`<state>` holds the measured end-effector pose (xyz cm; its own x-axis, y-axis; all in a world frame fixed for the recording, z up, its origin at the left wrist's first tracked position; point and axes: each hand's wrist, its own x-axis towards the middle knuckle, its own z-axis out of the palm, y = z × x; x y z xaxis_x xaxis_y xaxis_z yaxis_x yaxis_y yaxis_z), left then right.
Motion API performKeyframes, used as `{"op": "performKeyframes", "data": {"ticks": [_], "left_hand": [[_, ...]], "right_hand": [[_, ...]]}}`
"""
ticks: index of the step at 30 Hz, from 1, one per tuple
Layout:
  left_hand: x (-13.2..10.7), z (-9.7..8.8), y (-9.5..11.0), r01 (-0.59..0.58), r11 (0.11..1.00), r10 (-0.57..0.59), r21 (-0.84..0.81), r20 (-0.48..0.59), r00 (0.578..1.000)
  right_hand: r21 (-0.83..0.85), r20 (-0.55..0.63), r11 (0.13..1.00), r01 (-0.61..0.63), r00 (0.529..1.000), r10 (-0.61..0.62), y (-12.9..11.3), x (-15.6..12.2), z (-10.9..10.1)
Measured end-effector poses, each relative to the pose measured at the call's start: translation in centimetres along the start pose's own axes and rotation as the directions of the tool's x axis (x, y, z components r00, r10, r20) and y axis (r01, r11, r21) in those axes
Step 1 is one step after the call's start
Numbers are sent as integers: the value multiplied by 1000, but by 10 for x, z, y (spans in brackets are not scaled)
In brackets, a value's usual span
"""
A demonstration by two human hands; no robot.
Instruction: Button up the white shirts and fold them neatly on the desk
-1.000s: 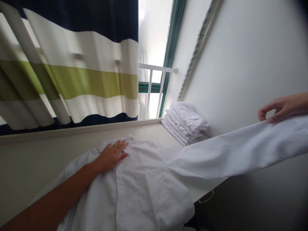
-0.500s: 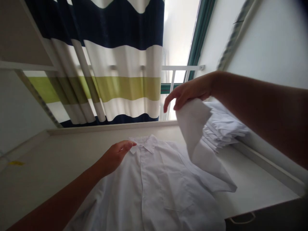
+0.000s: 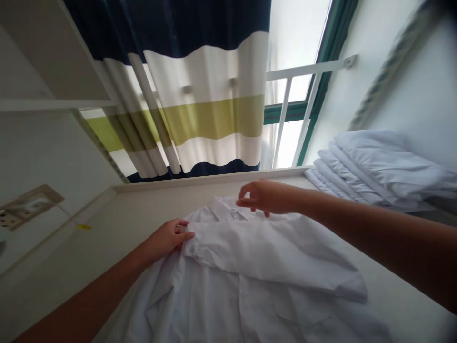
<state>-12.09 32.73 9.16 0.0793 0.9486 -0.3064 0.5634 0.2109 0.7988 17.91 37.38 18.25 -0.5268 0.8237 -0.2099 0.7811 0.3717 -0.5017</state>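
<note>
A white shirt (image 3: pixel 250 286) lies front-up on the pale tabletop (image 3: pixel 117 228), collar toward the window. One sleeve (image 3: pixel 274 252) is folded across the chest, its cuff end reaching the shirt's left shoulder edge. The left hand (image 3: pixel 167 238) rests at that cuff end, fingers curled onto the fabric; whether it pinches the cloth or only presses it cannot be told. The right hand (image 3: pixel 264 196) hovers just above the shirt's collar (image 3: pixel 224 209), fingers loosely bent and apart, gripping nothing visible.

Beyond the shirt's right side, a stack of folded white garments (image 3: pixel 378 166) sits against the wall, near but not touching the shirt. To the shirt's left the tabletop runs bare up to a raised rim, where a wall socket (image 3: pixel 21 207) and a small yellow tag (image 3: pixel 83 226) show. Behind the collar, a strip of free tabletop separates the shirt from the window ledge, above which hangs a striped curtain (image 3: pixel 210 109).
</note>
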Motion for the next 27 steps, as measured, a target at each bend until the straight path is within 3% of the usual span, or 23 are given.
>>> {"op": "performKeyframes", "data": {"ticks": [3, 6, 9, 12, 15, 17, 19, 21, 23, 25, 27], "left_hand": [[12, 4, 1, -56, 998, 56, 42, -3, 998], [14, 7, 6, 23, 991, -28, -128, -35, 999], [10, 8, 7, 83, 979, -91, -185, -35, 995], [9, 7, -1, 69, 997, -70, -26, -37, 997], [12, 3, -12, 61, 986, -60, 152, -6, 998], [13, 0, -9, -26, 938, 60, 347, -85, 995], [12, 5, 7, -141, 805, 293, 576, -179, 939], [10, 22, 36, -244, 670, 475, 701, -152, 867], [10, 54, 73, -386, 624, 536, 679, -12, 844], [17, 99, 113, -551, 596, 586, 583, 154, 796], [30, 150, 149, -639, 608, 583, 471, 281, 762]], "right_hand": [[-322, -269, 939, -119, 963, 30, 45, -70, 23], [-383, -330, 914, -131, 944, -3, 86, -140, 69], [-402, -364, 909, -104, 930, -54, 126, -186, 115], [-377, -392, 913, -157, 920, -4, 158, -204, 140], [-280, -404, 944, -173, 914, 48, 172, -207, 143], [-215, -472, 961, -174, 880, 54, 172, -208, 141], [-176, -571, 968, -178, 820, 47, 167, -211, 140], [-160, -662, 967, -200, 748, 45, 162, -215, 143], [-148, -731, 957, -250, 679, 65, 156, -221, 151], [-128, -764, 945, -301, 638, 100, 151, -226, 163], [-111, -756, 938, -327, 641, 134, 145, -231, 174]]}}
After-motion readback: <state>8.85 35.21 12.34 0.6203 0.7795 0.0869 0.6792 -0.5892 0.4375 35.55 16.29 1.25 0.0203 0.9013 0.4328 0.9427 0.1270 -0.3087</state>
